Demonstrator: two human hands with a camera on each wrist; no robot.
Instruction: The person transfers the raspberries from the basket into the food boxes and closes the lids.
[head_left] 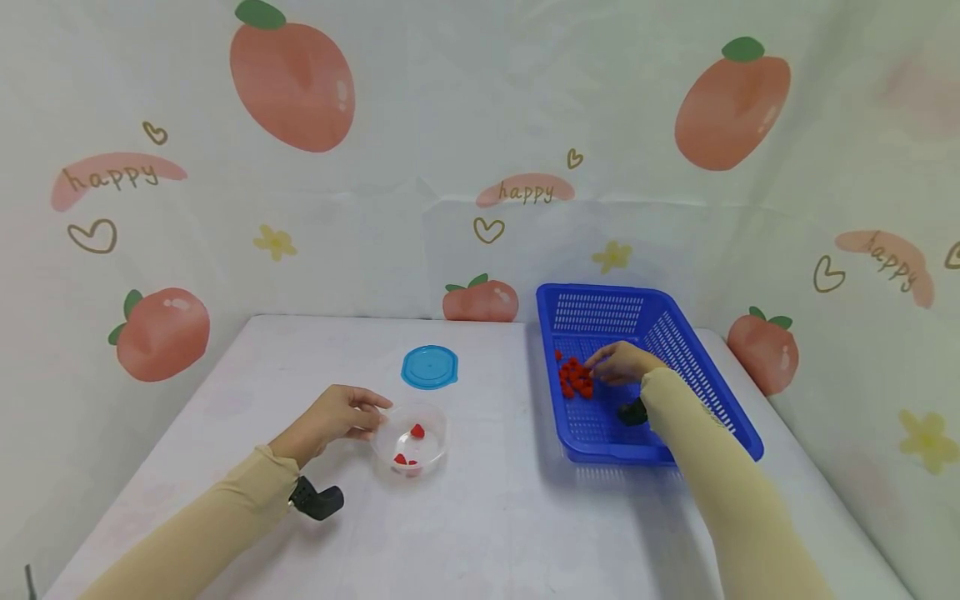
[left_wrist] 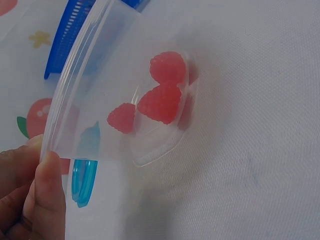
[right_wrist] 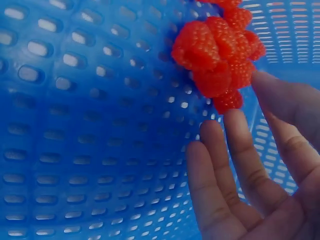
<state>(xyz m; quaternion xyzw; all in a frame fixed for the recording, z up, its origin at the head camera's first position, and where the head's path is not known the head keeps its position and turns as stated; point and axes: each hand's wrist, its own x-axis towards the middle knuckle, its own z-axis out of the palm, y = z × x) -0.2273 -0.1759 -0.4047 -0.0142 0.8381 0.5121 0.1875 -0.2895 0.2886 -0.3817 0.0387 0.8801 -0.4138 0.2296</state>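
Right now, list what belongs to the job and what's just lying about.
In the job:
Clear bowl, pinched by the left hand
Blue basket, right hand inside
Red berries, in bowl and basket

Lying about, seemingly:
Blue lid, touched by neither hand

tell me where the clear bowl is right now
In the head view, the clear bowl is left of centre, its rim pinched by the left hand, in front of the light blue lid.
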